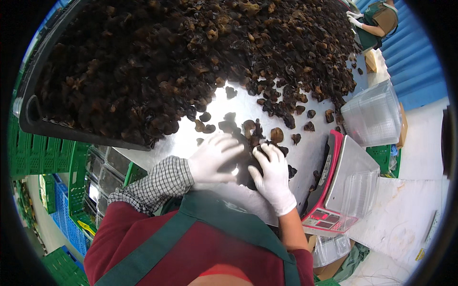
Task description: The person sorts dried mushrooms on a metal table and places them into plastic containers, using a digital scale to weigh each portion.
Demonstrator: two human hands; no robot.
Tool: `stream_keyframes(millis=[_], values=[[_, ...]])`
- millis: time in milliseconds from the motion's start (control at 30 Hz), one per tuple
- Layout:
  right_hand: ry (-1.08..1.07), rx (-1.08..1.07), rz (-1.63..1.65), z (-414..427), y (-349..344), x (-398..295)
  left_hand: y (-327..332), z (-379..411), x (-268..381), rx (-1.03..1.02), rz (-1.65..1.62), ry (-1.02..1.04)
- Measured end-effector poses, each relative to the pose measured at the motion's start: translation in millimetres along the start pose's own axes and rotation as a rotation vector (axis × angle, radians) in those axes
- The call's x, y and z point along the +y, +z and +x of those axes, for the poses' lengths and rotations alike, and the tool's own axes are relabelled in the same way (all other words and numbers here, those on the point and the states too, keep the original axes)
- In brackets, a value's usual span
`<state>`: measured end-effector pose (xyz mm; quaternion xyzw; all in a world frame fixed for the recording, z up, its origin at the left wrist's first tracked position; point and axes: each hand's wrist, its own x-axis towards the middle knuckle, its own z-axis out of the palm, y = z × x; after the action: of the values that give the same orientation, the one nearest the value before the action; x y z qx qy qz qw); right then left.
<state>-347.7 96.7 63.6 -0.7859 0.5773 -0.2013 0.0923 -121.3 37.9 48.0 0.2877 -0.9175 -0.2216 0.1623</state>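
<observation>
My left hand (pixel 216 159), in a white glove, rests with spread fingers beside a few dark wood ear mushrooms near the front of the metal table (pixel 186 143). Opposite it, my gloved right hand (pixel 270 175) has its fingers bent over dark pieces; whether it grips any of them cannot be told. Between both hands lies a dark, blurred patch, partly hidden by the fingers. Beyond them a large heap of wood ear mushrooms (pixel 214 53) covers the table, with loose pieces such as a brown one (pixel 276 135) scattered nearer.
A black crate (pixel 82 137) full of mushrooms stands at left, above green crates (pixel 39 153) and lidded clear boxes. A red scale (pixel 332 171) with a clear container on it is at right, near stacked clear tubs (pixel 374 114). Another person (pixel 375 25) works at the far right.
</observation>
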Motion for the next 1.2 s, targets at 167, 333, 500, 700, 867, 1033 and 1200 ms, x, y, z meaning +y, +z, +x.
stream_keyframes(millis=[167,333,500,700,867,1033,1200], values=[[0.121,0.202,0.102,-57,-28,-5,4,-19,19,0.117,-0.142,-0.022],[0.397,0.212,-0.007,-138,-32,6,-6,-43,10,0.163,-0.104,-0.039],[0.493,0.212,-0.038,-157,0,-5,3,-68,11,0.143,-0.024,-0.190],[0.241,0.321,0.021,-82,13,20,3,-32,-3,0.090,0.060,-0.384],[0.349,0.152,-0.017,-56,0,42,2,-27,-6,0.068,0.073,-0.350],[-0.025,0.060,0.058,-74,6,9,17,-36,21,-0.062,-0.053,0.060],[0.084,0.172,0.043,-46,-5,6,12,-9,24,-0.094,0.107,0.043]])
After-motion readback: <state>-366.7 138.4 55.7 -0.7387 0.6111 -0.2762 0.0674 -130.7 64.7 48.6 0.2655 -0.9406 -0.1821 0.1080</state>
